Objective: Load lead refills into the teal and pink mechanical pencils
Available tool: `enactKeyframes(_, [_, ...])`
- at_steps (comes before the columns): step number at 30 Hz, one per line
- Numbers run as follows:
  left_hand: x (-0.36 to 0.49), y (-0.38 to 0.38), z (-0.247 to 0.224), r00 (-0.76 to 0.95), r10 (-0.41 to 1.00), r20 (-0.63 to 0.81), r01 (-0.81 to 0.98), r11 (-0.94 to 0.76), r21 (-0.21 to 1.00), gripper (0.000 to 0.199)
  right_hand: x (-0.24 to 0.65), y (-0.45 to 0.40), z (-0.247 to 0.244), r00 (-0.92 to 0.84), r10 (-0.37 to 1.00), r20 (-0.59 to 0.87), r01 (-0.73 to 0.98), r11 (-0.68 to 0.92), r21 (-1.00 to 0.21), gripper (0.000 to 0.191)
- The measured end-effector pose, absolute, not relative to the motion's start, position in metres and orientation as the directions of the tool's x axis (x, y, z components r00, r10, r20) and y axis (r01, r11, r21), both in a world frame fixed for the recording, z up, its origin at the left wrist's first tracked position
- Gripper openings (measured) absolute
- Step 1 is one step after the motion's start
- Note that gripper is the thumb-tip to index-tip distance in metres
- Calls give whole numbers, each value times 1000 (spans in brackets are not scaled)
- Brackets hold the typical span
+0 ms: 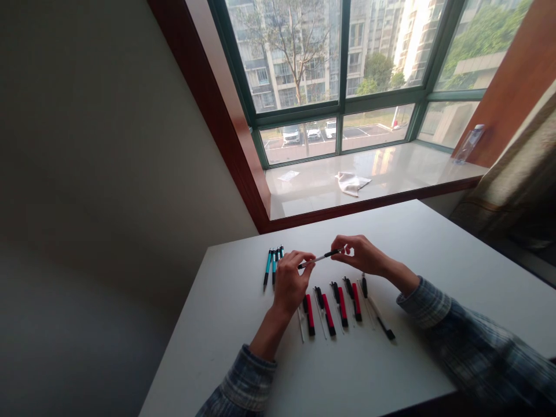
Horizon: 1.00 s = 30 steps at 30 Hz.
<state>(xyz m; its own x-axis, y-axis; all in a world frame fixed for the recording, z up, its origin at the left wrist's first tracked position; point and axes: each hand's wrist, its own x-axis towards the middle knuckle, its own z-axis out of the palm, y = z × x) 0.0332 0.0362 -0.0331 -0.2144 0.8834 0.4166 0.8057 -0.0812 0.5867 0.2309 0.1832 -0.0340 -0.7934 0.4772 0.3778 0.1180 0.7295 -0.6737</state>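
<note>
Between both hands, above the white table (243, 341), a thin pen (321, 258) with a clear middle and black parts is held slightly slanted. My left hand (292, 281) pinches its left end; my right hand (358, 253) pinches its black right end. Below the hands lie several red barrels with black ends (329, 314), each beside black pieces (319, 298) and thin pale rods (320, 313). A longer clear and black pen (377, 313) lies to their right. Several teal pens (268, 269) lie behind my left hand, which partly hides them.
The table's far edge meets a window sill (304, 202) with a white cloth (353, 183), a flat wrapper (289, 175) and a clear bottle (469, 145). A grey wall (108, 145) stands left, a curtain (504, 168) right.
</note>
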Motion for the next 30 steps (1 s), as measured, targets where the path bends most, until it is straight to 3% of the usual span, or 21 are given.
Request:
enactKeyframes(7, [35,35,-32,-189,884,427,820,-97,564,11,230,180,-31,-823,488,290,196,724,-662,57])
enactKeyframes(11, [34,35,-33,-208,883,421,812,-84,578,12,231,181,-30,-788,503,355,152,717,-680,35])
enactKeyframes(17, [33,36,-34,-225,877,424,802,-80,592,11,231,182,-32,-730,481,485,92,772,-628,23])
enactKeyframes(30, [35,36,-33,-175,871,460,854,-99,512,11,228,179,-33,-751,534,387,197,742,-640,51])
